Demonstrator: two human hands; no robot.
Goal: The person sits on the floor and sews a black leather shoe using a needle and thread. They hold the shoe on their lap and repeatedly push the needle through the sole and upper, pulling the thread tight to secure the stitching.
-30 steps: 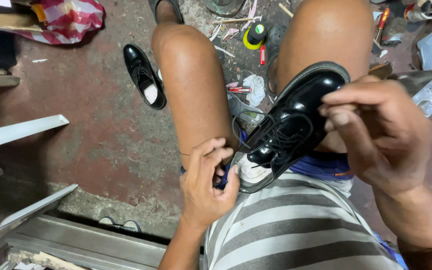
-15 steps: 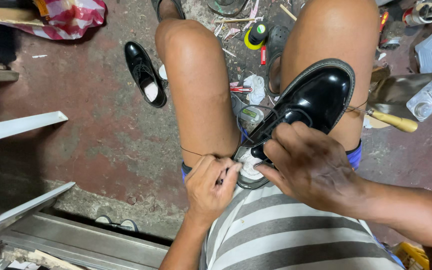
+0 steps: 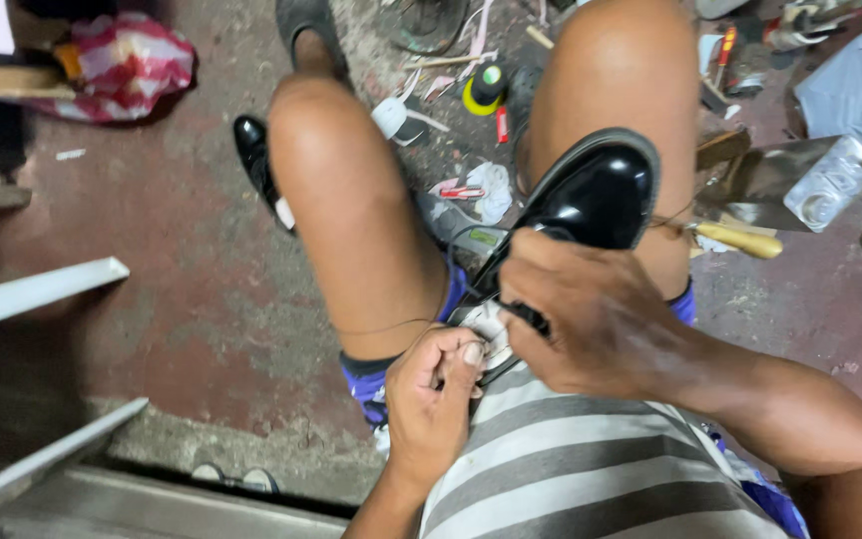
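Head view: a glossy black shoe [image 3: 591,205] lies on the person's lap, its toe pointing away from the body and its heel end close to the striped shirt [image 3: 591,469]. The right hand [image 3: 591,319] covers the shoe's rear part, fingers curled down tight around it. The left hand [image 3: 431,399] sits just beside the shoe's heel end, fingers pressed together as if pinching something there; what they pinch is too small to tell. On the floor [image 3: 182,289], left of the shoe beyond the left thigh, lies a 2nd black shoe [image 3: 256,160]. Right of the shoe rests a wooden-handled tool [image 3: 740,240].
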